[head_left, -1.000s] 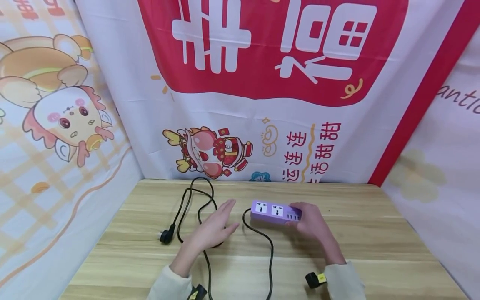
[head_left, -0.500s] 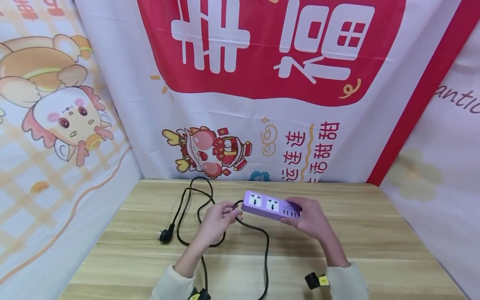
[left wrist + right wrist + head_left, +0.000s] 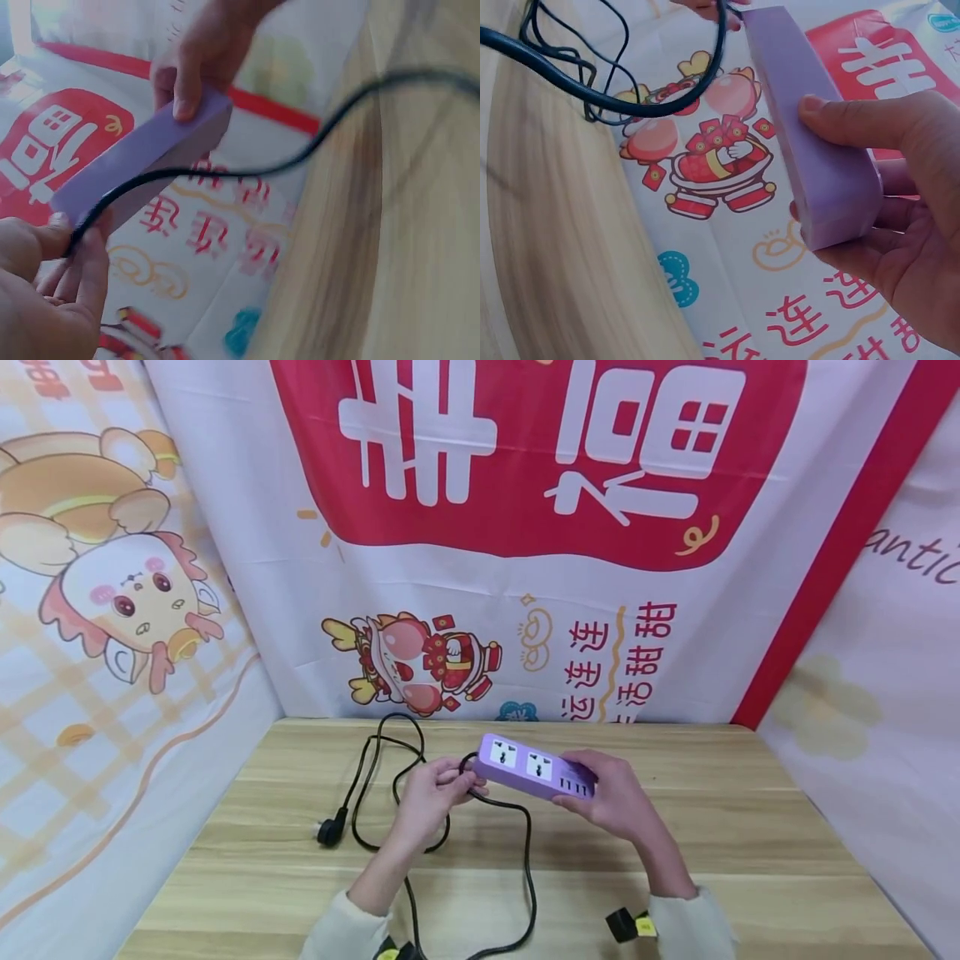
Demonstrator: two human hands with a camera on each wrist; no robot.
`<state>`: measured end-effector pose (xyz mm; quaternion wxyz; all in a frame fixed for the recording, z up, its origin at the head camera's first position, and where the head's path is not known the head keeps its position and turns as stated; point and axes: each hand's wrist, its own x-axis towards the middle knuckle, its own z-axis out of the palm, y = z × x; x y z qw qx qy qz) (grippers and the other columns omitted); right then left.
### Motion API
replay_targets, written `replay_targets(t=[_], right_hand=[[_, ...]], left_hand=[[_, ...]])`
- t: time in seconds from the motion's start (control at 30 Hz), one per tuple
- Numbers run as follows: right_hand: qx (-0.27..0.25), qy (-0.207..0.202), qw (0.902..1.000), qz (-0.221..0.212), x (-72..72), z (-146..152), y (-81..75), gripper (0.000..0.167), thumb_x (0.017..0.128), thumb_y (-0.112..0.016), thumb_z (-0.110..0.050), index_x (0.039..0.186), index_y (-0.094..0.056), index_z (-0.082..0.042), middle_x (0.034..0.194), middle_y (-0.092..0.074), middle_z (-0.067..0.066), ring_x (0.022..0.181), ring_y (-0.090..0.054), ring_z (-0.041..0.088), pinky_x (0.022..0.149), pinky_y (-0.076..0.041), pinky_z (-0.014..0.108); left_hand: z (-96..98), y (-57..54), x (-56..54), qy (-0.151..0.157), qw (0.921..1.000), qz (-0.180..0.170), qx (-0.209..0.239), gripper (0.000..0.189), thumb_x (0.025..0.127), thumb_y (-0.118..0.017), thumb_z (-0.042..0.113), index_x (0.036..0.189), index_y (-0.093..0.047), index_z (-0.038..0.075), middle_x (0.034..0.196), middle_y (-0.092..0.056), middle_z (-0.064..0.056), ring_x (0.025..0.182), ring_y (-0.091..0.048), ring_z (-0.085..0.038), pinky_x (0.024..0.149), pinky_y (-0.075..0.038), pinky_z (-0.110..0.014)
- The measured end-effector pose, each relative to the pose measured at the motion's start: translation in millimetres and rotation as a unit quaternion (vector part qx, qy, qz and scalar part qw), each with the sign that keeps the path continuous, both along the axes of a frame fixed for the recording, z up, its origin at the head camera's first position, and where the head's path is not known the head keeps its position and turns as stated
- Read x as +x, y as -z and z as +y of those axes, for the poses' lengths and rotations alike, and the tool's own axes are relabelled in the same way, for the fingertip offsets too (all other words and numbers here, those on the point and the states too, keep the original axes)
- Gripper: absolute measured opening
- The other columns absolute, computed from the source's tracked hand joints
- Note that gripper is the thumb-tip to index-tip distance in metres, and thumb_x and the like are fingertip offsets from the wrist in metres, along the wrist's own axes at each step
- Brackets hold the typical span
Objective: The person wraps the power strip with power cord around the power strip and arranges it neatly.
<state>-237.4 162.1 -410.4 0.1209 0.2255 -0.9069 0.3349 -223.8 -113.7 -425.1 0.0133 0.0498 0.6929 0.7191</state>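
Note:
A purple power strip (image 3: 521, 762) is held up off the table, tilted, its left end higher in the head view. Two white sockets and several USB ports show on its top. My right hand (image 3: 613, 793) grips its right end, thumb along one side and fingers wrapped beneath, as the right wrist view shows. At the other end my left hand (image 3: 429, 795) pinches the black cord (image 3: 154, 175) between thumb and fingers, close to where it leaves the strip. The rest of the cord loops down onto the table, ending in a black plug (image 3: 330, 832) at the left.
The wooden table (image 3: 675, 877) meets a printed cloth backdrop (image 3: 645, 577) at its far edge. Cloth also hangs along the left and right sides. Cord loops (image 3: 382, 752) lie on the table's left half, beyond and beneath my left forearm.
The left hand has gone from open above the table to pinching the cord at the strip's end. The right hand has raised and tilted the power strip, shifting it slightly left.

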Motion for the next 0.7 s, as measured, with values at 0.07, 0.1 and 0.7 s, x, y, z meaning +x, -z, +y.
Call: replay_targets(t=[0.07, 0.1, 0.7], right_hand=[[-0.017, 0.007, 0.9998, -0.003, 0.0, 0, -0.3, 0.056, 0.078, -0.086, -0.026, 0.127, -0.065, -0.010, 0.122, -0.070, 0.008, 0.102, -0.065, 0.021, 0.088, -0.054, 0.040], [-0.025, 0.010, 0.9996, -0.004, 0.0, 0, -0.8, 0.055, 0.078, -0.086, -0.026, 0.127, -0.066, -0.011, 0.122, -0.070, 0.008, 0.102, -0.065, 0.021, 0.087, -0.054, 0.040], [-0.119, -0.023, 0.9924, -0.024, 12.5, -5, -16.3, 0.053, 0.080, -0.085, -0.027, 0.127, -0.067, -0.013, 0.124, -0.069, 0.008, 0.104, -0.065, 0.021, 0.089, -0.055, 0.032]], left_hand=[[3.2, 1.9, 1.0, 0.012, 0.9974, -0.019, 0.068, 0.024, 0.101, -0.058, 0.017, 0.111, -0.063, -0.004, 0.090, -0.076, -0.008, 0.088, -0.074, -0.019, 0.081, -0.060, -0.030], [4.9, 2.8, 1.9, 0.022, 0.9939, -0.028, 0.105, 0.027, 0.102, -0.056, 0.022, 0.112, -0.061, -0.003, 0.088, -0.074, -0.005, 0.088, -0.073, -0.017, 0.081, -0.059, -0.028], [13.0, 18.6, 2.3, 0.221, 0.9592, 0.176, -0.002, 0.036, 0.106, -0.036, 0.029, 0.118, -0.066, 0.013, 0.119, -0.071, 0.005, 0.125, -0.058, -0.009, 0.113, -0.039, -0.050]])
